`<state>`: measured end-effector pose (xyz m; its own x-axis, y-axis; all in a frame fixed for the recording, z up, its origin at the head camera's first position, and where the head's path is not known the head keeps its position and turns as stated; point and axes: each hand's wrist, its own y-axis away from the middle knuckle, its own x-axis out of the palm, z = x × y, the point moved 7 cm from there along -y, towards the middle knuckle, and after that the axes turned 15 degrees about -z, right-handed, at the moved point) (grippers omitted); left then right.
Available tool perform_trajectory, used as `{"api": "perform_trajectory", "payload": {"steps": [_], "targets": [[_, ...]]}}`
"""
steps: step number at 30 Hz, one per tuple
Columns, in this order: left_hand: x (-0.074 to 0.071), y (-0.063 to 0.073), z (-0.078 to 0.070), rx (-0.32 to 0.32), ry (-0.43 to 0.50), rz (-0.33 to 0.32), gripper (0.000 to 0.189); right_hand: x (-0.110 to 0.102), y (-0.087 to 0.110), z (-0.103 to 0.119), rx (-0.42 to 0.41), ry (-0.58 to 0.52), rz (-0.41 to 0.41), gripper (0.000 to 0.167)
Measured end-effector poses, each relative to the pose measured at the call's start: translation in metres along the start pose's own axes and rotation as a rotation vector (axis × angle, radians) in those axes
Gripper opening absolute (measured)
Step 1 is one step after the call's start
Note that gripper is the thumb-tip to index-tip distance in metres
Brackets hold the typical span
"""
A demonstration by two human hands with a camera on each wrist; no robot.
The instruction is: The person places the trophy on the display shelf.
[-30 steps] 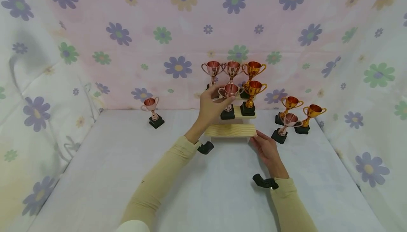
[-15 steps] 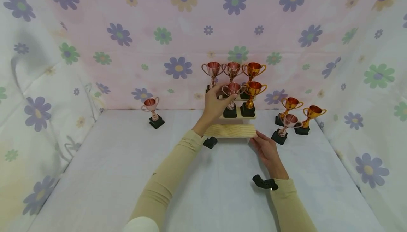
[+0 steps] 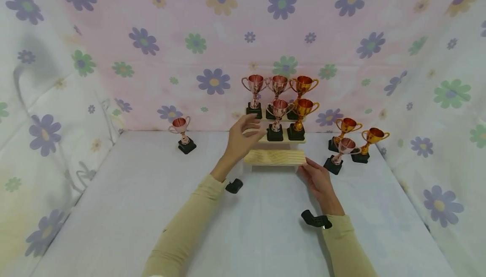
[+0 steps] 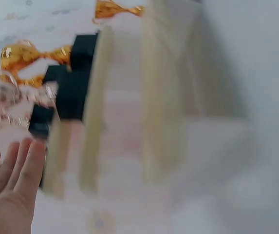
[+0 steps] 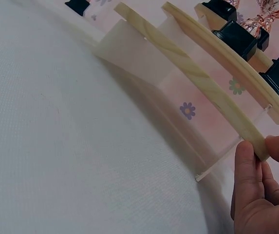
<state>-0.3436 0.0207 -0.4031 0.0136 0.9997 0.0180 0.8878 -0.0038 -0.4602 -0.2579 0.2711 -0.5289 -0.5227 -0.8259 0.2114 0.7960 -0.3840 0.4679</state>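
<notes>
A tiered stand with pale wooden shelves [image 3: 274, 157] is near the back of the table. On its middle shelf a rose-gold trophy [image 3: 279, 109] stands beside a gold trophy [image 3: 305, 109]. Two rose-gold trophies [image 3: 255, 83] and one gold trophy [image 3: 303, 85] line the top shelf. My left hand [image 3: 243, 137] is just left of the middle-shelf rose-gold trophy, apart from it, fingers loosely bent and holding nothing. With thumb and fingers my right hand [image 5: 266, 190] pinches the right end of the lowest shelf, which bears no trophy.
On the table [image 3: 125, 209] a rose-gold trophy [image 3: 179, 125] stands alone at the left. Two gold trophies [image 3: 376, 135] and one tilted-looking rose-gold trophy [image 3: 347, 145] are grouped at the right. Flower-printed cloth [image 3: 167, 57] walls the back and sides.
The rose-gold trophy has shifted slightly right on the middle shelf, and my left hand has let go of it and drawn back left. My right hand stays on the lowest shelf.
</notes>
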Motion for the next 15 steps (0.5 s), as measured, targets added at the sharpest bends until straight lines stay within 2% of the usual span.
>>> {"api": "perform_trajectory", "payload": {"steps": [3, 5, 9, 12, 15], "targets": [[-0.037, 0.019, 0.015, -0.019, -0.069, 0.076, 0.046, 0.001, 0.000, -0.001, -0.005, 0.006, -0.004, 0.053], [-0.065, 0.031, 0.025, -0.031, -0.148, 0.127, 0.040, 0.002, 0.000, -0.001, -0.008, 0.008, -0.005, 0.053], [-0.122, 0.050, 0.040, -0.067, -0.278, 0.164, 0.037, 0.001, 0.000, -0.001, -0.016, 0.010, -0.013, 0.053], [-0.166, 0.058, 0.045, -0.065, -0.357, 0.112, 0.035, 0.000, -0.001, 0.000, -0.013, 0.009, -0.019, 0.052], [-0.207, 0.061, 0.046, -0.047, -0.410, 0.007, 0.033, -0.001, -0.001, 0.000, -0.013, 0.011, -0.025, 0.052]]}}
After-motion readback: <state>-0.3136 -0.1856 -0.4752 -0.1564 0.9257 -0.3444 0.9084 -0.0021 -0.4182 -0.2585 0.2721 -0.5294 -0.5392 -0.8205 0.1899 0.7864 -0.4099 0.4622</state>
